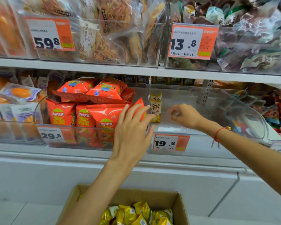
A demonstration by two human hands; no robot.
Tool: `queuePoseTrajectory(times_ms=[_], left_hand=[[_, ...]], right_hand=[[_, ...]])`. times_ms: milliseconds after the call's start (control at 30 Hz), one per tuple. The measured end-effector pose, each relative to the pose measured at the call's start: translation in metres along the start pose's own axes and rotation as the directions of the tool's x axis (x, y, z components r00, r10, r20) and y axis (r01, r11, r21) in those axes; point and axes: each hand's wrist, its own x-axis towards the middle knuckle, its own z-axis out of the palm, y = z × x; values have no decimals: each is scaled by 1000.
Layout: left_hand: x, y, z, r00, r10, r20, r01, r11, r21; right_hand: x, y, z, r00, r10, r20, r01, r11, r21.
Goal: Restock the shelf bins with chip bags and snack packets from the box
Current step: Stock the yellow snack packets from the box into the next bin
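A cardboard box [180,207] stands on the floor below me with several yellow snack packets [141,211] inside. On the middle shelf a clear bin [234,114] priced 19.8 holds one yellow-and-white packet [155,108] upright against its left wall. The bin to its left is full of red chip bags [88,114]. My left hand [131,130] has straight, spread fingers resting at the divider between these two bins. My right hand [185,116] hovers inside the nearly bare bin with loosely curled fingers and holds nothing.
The upper shelf carries clear bins of snack sticks [104,30] and dark packets [250,38] with price tags 59.8 and 13.8. A bin of purple-and-orange packets [15,101] sits at the far left. The white shelf base [55,168] runs below.
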Motion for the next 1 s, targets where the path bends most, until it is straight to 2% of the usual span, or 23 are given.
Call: queuePoseTrajectory(times_ms=[67, 133, 200, 233, 267, 333, 400, 467, 533, 567, 600, 667, 733, 800, 900, 1000], left_hand=[[-22, 1, -18, 994, -68, -81, 63, 996, -68], [-51, -3, -30, 986, -144, -80, 134, 985, -110], [-82, -9, -34, 981, -193, 1, 192, 972, -137], [-97, -14, -34, 971, -228, 76, 237, 961, -144], [-113, -20, -33, 945, -269, 185, 297, 945, -139], [-150, -35, -27, 828, -370, 422, 416, 909, -19], [-190, -57, -19, 660, -521, 541, 495, 844, 209], [-225, -74, -14, 467, -672, 575, 533, 733, 423], [-249, -81, -11, 255, -750, 610, 606, 616, 503], [-260, -81, -7, 206, -752, 626, 645, 585, 491], [-268, -79, -3, 228, -729, 646, 666, 601, 442], [-277, -69, 4, 339, -669, 661, 637, 680, 361], [-280, -58, 8, 374, -684, 626, 603, 693, 395], [-281, -52, 11, 384, -701, 600, 559, 694, 453], [-283, -45, 20, 409, -717, 564, 522, 691, 500], [-277, -33, 33, 373, -773, 513, 562, 628, 538]], right_hand=[[-41, -14, -2, 986, -110, -126, 107, 994, -31], [-85, -30, 3, 943, -213, -256, 207, 977, -51], [-124, -41, 18, 890, -293, -351, 278, 956, -93], [-141, -44, 31, 882, -316, -349, 295, 949, -114], [-155, -45, 46, 906, -315, -284, 292, 949, -121], [-178, -42, 80, 970, -241, 30, 243, 959, -147], [-190, -34, 112, 931, -74, 357, 174, 951, -257], [-195, -21, 139, 859, 86, 504, 102, 937, -335], [-200, -3, 166, 803, 212, 556, -5, 936, -351], [-202, 6, 179, 777, 276, 566, -75, 933, -352], [-205, 14, 190, 756, 338, 561, -142, 921, -364], [-212, 31, 206, 734, 423, 532, -241, 894, -378], [-221, 47, 221, 707, 474, 524, -299, 873, -386], [-228, 59, 232, 702, 485, 521, -283, 862, -421], [-230, 73, 242, 777, 398, 488, -167, 878, -449], [-223, 85, 240, 776, 362, 516, -127, 892, -435]])
